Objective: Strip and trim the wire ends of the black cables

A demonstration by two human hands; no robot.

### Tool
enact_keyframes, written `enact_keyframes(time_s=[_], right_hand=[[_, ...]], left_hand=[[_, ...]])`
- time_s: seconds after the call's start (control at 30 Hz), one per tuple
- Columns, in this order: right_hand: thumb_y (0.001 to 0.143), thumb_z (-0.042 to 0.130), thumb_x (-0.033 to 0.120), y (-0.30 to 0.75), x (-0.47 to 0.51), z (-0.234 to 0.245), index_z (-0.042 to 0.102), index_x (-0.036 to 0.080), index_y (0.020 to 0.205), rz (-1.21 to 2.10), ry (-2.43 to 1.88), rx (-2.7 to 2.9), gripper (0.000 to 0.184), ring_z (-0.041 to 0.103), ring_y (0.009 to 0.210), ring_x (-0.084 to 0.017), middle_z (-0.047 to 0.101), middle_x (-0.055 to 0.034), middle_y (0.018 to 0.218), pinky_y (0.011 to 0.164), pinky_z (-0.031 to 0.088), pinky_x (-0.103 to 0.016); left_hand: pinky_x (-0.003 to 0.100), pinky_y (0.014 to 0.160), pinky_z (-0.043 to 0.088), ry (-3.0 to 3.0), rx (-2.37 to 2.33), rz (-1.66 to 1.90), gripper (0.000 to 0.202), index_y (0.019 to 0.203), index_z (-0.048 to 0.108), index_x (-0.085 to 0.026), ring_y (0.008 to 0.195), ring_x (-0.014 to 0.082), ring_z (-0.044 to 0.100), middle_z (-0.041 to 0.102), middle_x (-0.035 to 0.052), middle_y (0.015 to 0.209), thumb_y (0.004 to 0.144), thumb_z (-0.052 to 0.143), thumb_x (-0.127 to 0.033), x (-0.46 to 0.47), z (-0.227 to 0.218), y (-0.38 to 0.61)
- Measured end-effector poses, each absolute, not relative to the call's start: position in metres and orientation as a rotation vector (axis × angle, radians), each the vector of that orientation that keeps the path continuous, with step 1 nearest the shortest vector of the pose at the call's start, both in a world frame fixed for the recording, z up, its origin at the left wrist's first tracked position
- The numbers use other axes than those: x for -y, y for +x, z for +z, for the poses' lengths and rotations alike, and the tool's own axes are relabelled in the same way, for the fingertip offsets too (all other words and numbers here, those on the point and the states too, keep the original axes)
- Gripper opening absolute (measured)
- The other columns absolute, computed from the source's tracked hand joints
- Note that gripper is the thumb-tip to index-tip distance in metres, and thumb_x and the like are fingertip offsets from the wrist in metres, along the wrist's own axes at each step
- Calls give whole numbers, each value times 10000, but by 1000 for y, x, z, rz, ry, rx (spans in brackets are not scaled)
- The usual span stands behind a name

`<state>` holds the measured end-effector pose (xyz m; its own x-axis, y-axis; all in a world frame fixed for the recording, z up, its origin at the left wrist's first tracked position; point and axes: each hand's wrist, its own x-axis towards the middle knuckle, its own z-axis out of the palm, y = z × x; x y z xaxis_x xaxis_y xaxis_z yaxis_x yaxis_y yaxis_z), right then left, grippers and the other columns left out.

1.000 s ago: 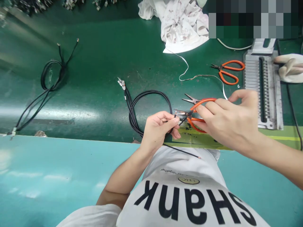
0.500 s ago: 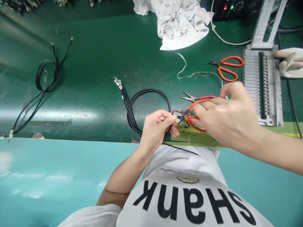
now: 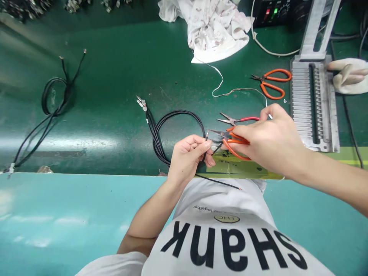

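Note:
My left hand (image 3: 189,153) pinches the end of a black cable (image 3: 185,111), whose coil lies on the green bench with metal terminals at its far end. A short bare tip stands up from those fingers. My right hand (image 3: 271,140) is closed around orange-handled cutters (image 3: 235,150), their jaws beside that tip; whether they touch it I cannot tell. A thin white strand (image 3: 244,89) runs to the raised fingers of my right hand. Red-handled pliers (image 3: 228,119) lie just beyond the cutters, handles partly hidden. Another black cable end (image 3: 218,182) hangs over my lap.
A second orange-handled cutter (image 3: 276,78) lies beside a ridged metal fixture (image 3: 303,111) at the right. Near it are a white glove (image 3: 352,76) and a black box with lights (image 3: 283,13). A white cloth (image 3: 215,34) lies at the back, another coiled cable (image 3: 47,97) at the left.
The orange-handled cutters have drawn slightly back from the cable tip, and their handles sit closer together. My left hand keeps its pinch on the cable. The whole view has shifted slightly.

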<state>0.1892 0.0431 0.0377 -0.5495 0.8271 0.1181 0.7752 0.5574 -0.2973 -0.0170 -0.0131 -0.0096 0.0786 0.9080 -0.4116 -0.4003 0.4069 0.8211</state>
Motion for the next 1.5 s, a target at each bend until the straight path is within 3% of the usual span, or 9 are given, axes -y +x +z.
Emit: enact_keyframes(time_s=[0.1,0.17,0.3,0.43,0.67,0.97,1.13,1.5], right_hand=[[915,625,498,194,-48,29,618,205,698,903,-1441,2175,364,482,491,-125,631,1,563,616,409,-333],[904,653,501,190,-46,20,633,205,828,1333,-1382,1759,306,587,554,-133,730,-25,734,542,425,-282],[783,822,378,168,-36,3,581,203,807,1633,-1113,1322,299,713,775,-164,779,-43,904,666,531,-262],[741,860,272,149,-31,-7,589,202,811,1776,-916,1115,288,738,849,-177,778,-25,881,791,583,-308],[737,862,248,148,-33,-9,593,207,807,1853,-864,1031,282,746,874,-202,726,13,677,826,597,-341],[744,854,229,150,-32,-10,614,190,795,1754,-901,1082,248,707,718,-139,769,-31,849,720,597,-287],[692,887,215,149,-28,-10,635,190,791,1776,-934,1054,272,674,677,-117,759,-16,836,627,566,-229],[715,875,223,148,-17,-10,677,195,822,1716,-919,1045,227,695,696,-139,772,-26,862,622,580,-248]], left_hand=[[215,421,492,580,-1057,1052,202,814,638,-116,432,114,618,670,-4,641,817,771,-268,14,-4,-20],[208,416,475,582,-1032,1041,187,849,659,-107,433,108,609,649,-9,637,832,756,-266,16,0,-20],[205,413,457,616,-995,1037,157,884,680,-107,433,103,600,620,-13,645,874,711,-261,19,3,-19],[202,408,446,652,-980,1026,163,834,665,-115,417,95,587,613,-11,643,904,676,-262,20,3,-18],[202,399,446,638,-961,1021,182,795,653,-115,410,95,583,604,-12,641,906,672,-258,20,0,-18],[192,391,423,674,-990,1052,154,824,650,-126,414,85,572,609,-16,643,911,678,-250,21,-7,-15],[205,408,444,717,-1018,1124,165,804,620,-138,430,99,600,643,-12,665,898,698,-248,22,-7,-13],[218,411,479,707,-1023,1180,185,837,589,-156,443,124,636,664,-26,660,854,750,-245,27,-12,-7]])
